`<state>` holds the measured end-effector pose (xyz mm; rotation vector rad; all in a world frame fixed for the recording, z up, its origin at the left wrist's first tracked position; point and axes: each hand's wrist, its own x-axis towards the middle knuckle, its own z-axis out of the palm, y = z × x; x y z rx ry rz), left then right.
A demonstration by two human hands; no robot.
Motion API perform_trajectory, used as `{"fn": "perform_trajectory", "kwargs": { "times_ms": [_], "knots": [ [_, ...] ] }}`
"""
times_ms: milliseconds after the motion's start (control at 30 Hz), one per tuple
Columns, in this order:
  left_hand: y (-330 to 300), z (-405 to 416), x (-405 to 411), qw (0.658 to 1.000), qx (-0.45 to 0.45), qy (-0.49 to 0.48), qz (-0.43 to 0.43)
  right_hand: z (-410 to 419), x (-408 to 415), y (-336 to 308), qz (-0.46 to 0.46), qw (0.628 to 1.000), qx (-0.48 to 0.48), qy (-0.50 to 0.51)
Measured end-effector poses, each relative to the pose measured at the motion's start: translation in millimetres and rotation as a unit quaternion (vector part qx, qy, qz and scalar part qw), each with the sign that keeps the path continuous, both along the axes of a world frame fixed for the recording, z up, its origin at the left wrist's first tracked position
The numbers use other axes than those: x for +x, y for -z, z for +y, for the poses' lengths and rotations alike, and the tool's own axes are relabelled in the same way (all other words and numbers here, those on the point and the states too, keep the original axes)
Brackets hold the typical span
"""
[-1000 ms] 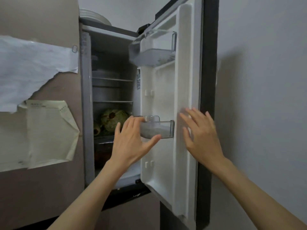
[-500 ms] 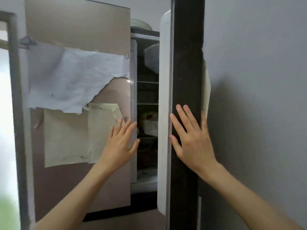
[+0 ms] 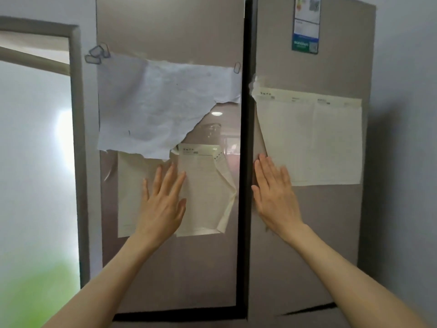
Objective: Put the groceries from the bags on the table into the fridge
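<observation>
The fridge fills the view with both upper doors shut: the left door (image 3: pixel 170 27) and the right door (image 3: pixel 307 233), brownish grey and glossy. My left hand (image 3: pixel 163 204) lies flat on the left door, fingers spread, partly over a cream paper sheet (image 3: pixel 203 190). My right hand (image 3: pixel 275 197) presses flat on the right door beside the dark centre seam (image 3: pixel 246 162). Neither hand holds anything. No groceries or bags are in view, and the fridge's inside is hidden.
A torn white paper (image 3: pixel 156 105) hangs on the left door under clips, and cream sheets (image 3: pixel 314 136) are stuck on the right door below a blue label (image 3: pixel 305 24). A window frame (image 3: pixel 75 138) stands at the left, a grey wall (image 3: pixel 406 162) at the right.
The right fridge door swung from wide open to fully shut under my right hand. My left hand moved off the door shelf onto the left door's front.
</observation>
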<state>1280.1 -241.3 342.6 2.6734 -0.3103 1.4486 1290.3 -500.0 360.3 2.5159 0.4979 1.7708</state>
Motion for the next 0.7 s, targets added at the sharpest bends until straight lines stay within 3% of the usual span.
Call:
{"fn": "perform_trajectory", "kwargs": {
  "times_ms": [167, 400, 633, 700],
  "knots": [
    [13.0, 10.4, 27.9, 0.998, 0.034, -0.025, -0.054, -2.6, 39.9, 12.9, -0.061, 0.997, 0.024, -0.039],
    [28.7, 10.4, 57.1, 0.978, 0.05, -0.058, -0.195, 9.9, 76.0, 17.3, -0.096, 0.994, 0.034, -0.034],
    [31.1, 13.4, 61.0, 0.974, 0.047, -0.056, -0.213, 14.3, 79.6, 17.4, -0.099, 0.993, 0.057, -0.022],
    [29.3, 7.6, 58.6, 0.975, 0.038, -0.044, -0.213, 20.3, 63.0, 16.3, -0.076, 0.991, 0.086, -0.064]
  ]
}}
